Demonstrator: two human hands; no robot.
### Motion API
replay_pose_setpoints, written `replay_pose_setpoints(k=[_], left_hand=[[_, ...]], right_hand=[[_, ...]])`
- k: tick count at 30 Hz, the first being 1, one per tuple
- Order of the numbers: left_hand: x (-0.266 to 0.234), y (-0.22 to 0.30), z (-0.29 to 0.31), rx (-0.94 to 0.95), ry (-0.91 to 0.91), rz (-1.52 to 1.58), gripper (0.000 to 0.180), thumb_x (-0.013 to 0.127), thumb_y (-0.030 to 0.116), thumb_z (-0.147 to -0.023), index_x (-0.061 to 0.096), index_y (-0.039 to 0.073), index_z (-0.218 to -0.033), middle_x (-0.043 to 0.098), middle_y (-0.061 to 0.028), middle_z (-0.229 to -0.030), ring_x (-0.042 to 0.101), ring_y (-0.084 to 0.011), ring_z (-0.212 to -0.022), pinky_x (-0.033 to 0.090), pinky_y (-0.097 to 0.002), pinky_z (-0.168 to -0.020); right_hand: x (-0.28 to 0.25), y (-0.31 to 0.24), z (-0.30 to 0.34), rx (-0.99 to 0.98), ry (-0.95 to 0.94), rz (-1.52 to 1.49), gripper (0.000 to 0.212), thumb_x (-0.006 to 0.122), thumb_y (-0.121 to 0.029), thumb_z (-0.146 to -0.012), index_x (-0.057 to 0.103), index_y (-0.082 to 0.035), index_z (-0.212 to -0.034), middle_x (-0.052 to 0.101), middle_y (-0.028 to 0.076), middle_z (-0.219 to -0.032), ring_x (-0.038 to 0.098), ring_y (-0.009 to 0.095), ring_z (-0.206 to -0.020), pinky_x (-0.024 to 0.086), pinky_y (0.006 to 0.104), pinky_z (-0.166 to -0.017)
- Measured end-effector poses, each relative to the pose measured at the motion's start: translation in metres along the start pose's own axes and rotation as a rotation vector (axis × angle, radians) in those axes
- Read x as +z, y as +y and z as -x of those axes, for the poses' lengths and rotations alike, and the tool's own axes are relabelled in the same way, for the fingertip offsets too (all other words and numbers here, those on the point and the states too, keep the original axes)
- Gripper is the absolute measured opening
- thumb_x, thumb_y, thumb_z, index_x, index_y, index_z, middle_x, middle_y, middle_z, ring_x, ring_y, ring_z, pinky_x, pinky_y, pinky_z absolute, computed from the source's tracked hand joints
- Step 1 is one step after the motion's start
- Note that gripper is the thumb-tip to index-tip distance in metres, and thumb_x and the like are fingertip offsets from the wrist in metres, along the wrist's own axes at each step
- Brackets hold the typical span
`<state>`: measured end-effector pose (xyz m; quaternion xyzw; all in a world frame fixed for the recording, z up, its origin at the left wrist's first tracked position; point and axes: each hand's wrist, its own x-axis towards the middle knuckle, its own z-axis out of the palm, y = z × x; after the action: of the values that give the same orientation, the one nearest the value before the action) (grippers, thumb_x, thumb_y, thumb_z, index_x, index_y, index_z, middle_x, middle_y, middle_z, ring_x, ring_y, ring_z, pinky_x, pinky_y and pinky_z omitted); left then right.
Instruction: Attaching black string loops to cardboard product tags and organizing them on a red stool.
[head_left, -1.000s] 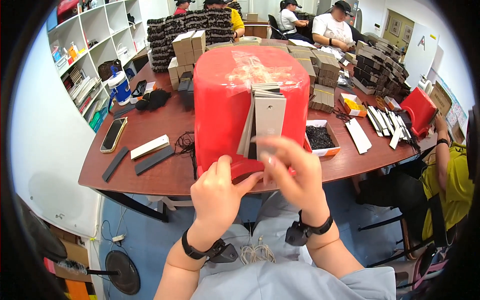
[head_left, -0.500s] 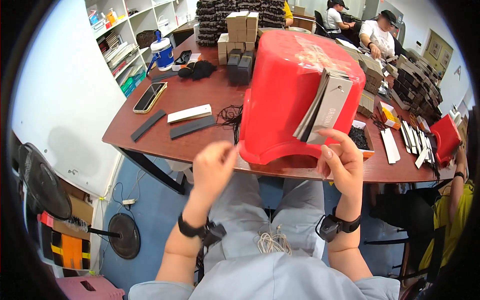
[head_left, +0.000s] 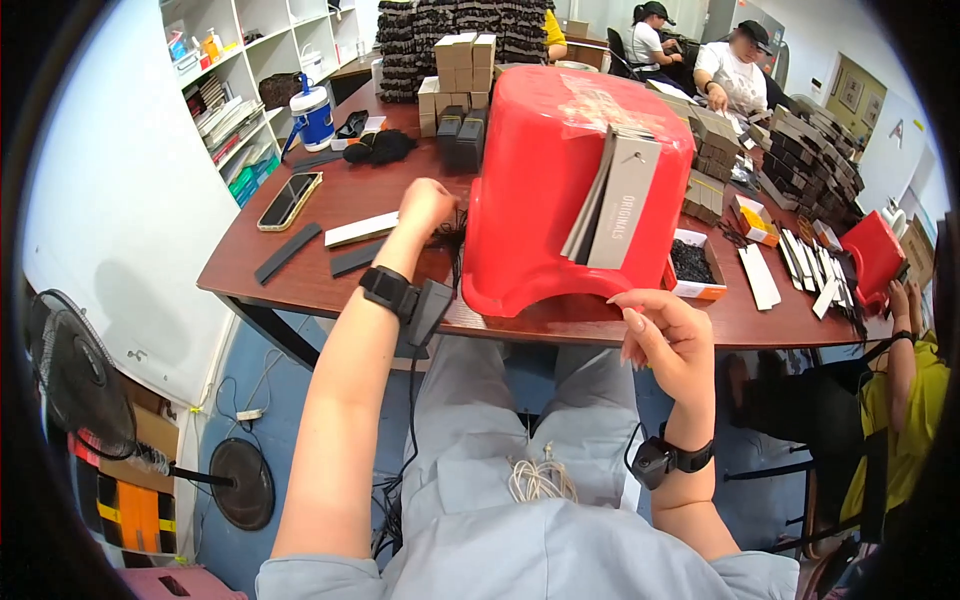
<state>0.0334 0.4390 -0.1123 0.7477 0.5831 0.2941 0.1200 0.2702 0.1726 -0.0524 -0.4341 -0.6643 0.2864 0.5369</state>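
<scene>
An upturned red plastic stool [head_left: 540,180] stands on the table in front of me. A stack of grey hang tags [head_left: 624,205] hangs against its side. My left hand [head_left: 428,204] is by a loose bundle of black cords [head_left: 453,236] left of the stool. Its fingers are curled together, and whatever they pinch is hidden. Below the stool's near rim, my right hand [head_left: 668,335] has loosely bent fingers, thumb and forefinger apart, with nothing visible between them. A white strip stack [head_left: 362,229] and dark grey strips [head_left: 288,252] lie near my left forearm.
A phone [head_left: 290,201] and a blue-white jug [head_left: 311,115] are at left. Boxed black pieces [head_left: 692,262] and white tags [head_left: 760,277] are at right. Tall dark stacks [head_left: 460,40] rise behind. A person in yellow [head_left: 905,400] sits at right; others work farther back.
My left hand has moved forward from the stool's near left corner to the black cords. My right hand has dropped slightly, away from the hang tags. The view has shifted a little.
</scene>
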Motion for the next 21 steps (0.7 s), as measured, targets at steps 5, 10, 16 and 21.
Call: replay_pose_setpoints(k=[5,10,16,21], left_hand=[[-0.061,0.042,0.003,-0.071,0.199,0.767,0.016,0.058,0.021,-0.074,0.058,0.006,-0.071,0.056,-0.0003,-0.066,0.049,-0.0077,-0.051,0.036,-0.0205,-0.041],[-0.142,0.078,0.006,0.161,0.14,0.956,0.019,0.055,0.019,-0.077,0.05,0.002,-0.084,0.058,-0.0058,-0.078,0.051,-0.0074,-0.054,0.035,-0.0163,-0.041],[-0.201,0.096,0.015,0.322,-0.039,0.974,0.022,0.048,0.016,-0.081,0.052,-0.004,-0.09,0.057,-0.0144,-0.091,0.058,-0.0151,-0.074,0.048,-0.0176,-0.061],[-0.18,0.123,0.104,0.718,-0.099,0.409,0.015,0.05,0.016,-0.08,0.052,0.001,-0.083,0.054,-0.0043,-0.066,0.055,-0.0114,-0.061,0.046,-0.0209,-0.056]], right_hand=[[-0.007,-0.001,0.015,0.013,0.07,-0.034,0.012,0.049,-0.005,-0.08,0.058,-0.001,-0.087,0.051,-0.002,-0.053,0.047,0.002,-0.045,0.032,0.0145,-0.04],[0.007,-0.01,0.032,-0.021,0.004,-0.095,0.011,0.049,-0.005,-0.08,0.057,0.0,-0.086,0.05,-0.002,-0.051,0.046,0.002,-0.044,0.032,0.0149,-0.039],[0.023,-0.021,0.045,0.019,-0.112,-0.193,0.014,0.049,-0.01,-0.081,0.056,0.001,-0.086,0.051,-0.001,-0.055,0.045,0.001,-0.045,0.033,0.0148,-0.039],[0.041,-0.03,0.061,0.169,-0.337,-0.545,0.033,0.041,-0.03,-0.086,0.056,-0.002,-0.093,0.055,0.0,-0.066,0.045,0.002,-0.05,0.034,0.0151,-0.042]])
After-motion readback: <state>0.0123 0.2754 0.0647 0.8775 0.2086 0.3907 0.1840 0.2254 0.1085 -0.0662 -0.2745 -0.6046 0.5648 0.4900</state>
